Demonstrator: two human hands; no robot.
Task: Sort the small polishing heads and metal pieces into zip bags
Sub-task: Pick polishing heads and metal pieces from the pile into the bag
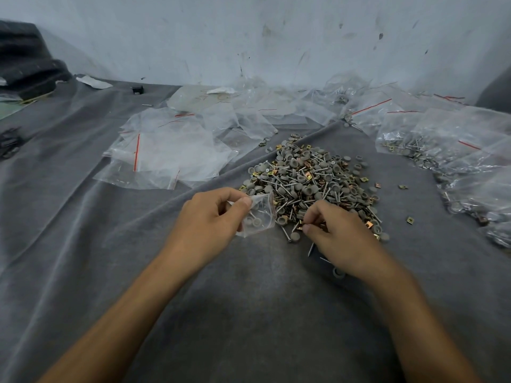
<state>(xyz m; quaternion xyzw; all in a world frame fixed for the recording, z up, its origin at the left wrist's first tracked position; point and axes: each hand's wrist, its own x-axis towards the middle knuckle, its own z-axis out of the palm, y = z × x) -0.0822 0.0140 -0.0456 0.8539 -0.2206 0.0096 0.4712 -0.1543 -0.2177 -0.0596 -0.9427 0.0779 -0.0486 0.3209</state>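
The right hand (341,241) covers the near edge of the pile (307,175), and the small piece (302,225) its fingertips pinch is too tiny to identify. The left hand (210,225) hides part of the small bag (260,217) it holds. Filled bags (456,142) run off the right edge. Dark objects (9,143) at the left edge are blurred.

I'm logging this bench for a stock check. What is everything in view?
pile of polishing heads and metal pieces: one, grey, silver and gold, centre
small zip bag: one, clear, beside pile's near left edge
empty zip bags: many, clear with red strips, left of pile
filled zip bags: several, clear, far right
stray metal clips: few, gold, right of pile
cloth: one, grey, under everything
folded fabric: one stack, dark, far left
wall: one, pale, behind
left hand: one, grips the small zip bag
right hand: one, pinches a small piece at pile's near edge
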